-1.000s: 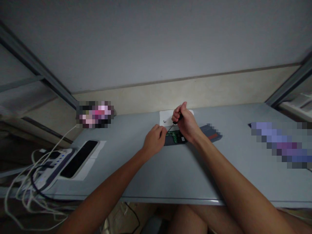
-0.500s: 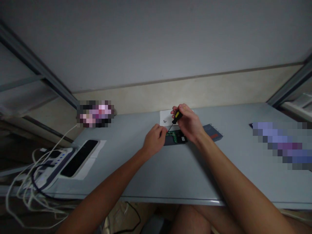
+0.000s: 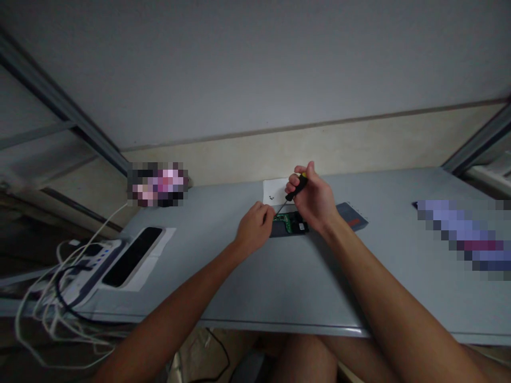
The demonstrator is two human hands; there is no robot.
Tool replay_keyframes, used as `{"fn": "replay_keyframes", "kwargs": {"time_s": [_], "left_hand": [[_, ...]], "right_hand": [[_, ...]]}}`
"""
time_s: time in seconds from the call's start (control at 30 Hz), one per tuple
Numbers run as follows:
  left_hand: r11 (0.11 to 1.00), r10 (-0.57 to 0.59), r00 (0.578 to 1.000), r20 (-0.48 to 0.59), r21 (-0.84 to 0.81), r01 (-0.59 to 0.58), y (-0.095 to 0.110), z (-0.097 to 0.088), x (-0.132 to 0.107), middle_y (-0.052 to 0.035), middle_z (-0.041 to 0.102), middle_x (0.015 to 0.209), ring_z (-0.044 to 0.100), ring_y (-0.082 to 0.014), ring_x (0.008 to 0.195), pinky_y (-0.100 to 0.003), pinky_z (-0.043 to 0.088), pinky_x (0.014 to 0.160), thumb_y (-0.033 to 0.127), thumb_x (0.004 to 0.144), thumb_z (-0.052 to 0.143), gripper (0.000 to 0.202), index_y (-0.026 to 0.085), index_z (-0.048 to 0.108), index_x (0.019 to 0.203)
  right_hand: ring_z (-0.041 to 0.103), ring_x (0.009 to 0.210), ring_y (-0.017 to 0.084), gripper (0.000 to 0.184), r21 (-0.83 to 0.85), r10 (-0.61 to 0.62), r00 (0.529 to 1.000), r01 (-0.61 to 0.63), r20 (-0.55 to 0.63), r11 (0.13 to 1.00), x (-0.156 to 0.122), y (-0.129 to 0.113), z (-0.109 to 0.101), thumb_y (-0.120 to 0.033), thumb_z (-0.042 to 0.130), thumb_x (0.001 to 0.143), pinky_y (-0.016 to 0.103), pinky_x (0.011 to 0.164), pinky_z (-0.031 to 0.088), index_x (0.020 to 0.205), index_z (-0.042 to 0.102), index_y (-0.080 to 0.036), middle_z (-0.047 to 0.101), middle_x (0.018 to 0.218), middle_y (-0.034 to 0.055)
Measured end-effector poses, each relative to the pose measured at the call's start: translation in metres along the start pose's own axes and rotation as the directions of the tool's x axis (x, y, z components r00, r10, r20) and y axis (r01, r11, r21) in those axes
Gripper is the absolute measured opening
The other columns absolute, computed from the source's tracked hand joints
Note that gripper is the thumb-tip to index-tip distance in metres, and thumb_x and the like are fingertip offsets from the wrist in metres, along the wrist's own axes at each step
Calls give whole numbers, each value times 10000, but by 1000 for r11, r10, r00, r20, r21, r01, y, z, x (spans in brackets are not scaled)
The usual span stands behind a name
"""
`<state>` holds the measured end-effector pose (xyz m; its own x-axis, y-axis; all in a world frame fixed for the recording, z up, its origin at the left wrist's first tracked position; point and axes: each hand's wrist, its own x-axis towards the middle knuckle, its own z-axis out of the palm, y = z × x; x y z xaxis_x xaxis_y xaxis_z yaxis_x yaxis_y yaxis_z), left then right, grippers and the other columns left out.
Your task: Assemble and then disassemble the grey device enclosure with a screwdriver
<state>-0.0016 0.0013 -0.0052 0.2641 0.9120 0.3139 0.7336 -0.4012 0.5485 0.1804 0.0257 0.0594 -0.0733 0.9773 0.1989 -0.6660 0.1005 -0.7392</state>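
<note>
A black-and-yellow screwdriver is gripped in my right hand, its thin shaft slanting down to the left. The shaft's tip meets the opened dark electronic device, where a green circuit board lies exposed. My left hand is closed at the device's left end, its fingertips beside the screwdriver tip and hiding the exact contact. Behind the device, a white sheet of paper carries several tiny dark pieces. A flat dark grey panel with an orange-red mark lies right of my right hand.
On the left of the grey table are a phone on white paper and a power strip with tangled cables. Blurred-out items stand at the back left and far right. A wall closes off the back.
My right hand has turned and shifted slightly up and right, with the screwdriver handle tilting further right. My left hand and the device stay nearly in place.
</note>
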Motion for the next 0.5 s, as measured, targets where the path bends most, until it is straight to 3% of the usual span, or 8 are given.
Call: {"fn": "replay_keyframes", "kwargs": {"time_s": [0.07,0.2,0.5], "left_hand": [[1000,-10,1000,-1,-1,10,0,0,0,-45,664,1007,682,-208,1003,-361,545,960,251,1147,430,345,222,709,946],[1000,-17,1000,-4,-4,17,-1,1,-1,-42,659,1006,682,-202,974,-351,541,935,248,1145,442,343,220,739,975],[1000,-21,1000,-6,6,21,0,1,0,-50,667,1018,687,-203,1001,-343,546,941,235,1145,441,347,217,750,989]], "right_hand": [[536,701,176,355,40,17,1000,-17,-6,999,1,-1,-2,-602,809,904,337,707,512,946,662,-281,543,752,-15],[582,756,162,240,92,43,999,-42,-13,995,2,0,-5,-447,836,860,317,753,534,942,710,-260,611,827,0],[660,901,165,388,-16,18,999,-18,-33,1000,-3,1,-2,-413,984,710,304,808,541,855,664,-249,687,983,7]]}}
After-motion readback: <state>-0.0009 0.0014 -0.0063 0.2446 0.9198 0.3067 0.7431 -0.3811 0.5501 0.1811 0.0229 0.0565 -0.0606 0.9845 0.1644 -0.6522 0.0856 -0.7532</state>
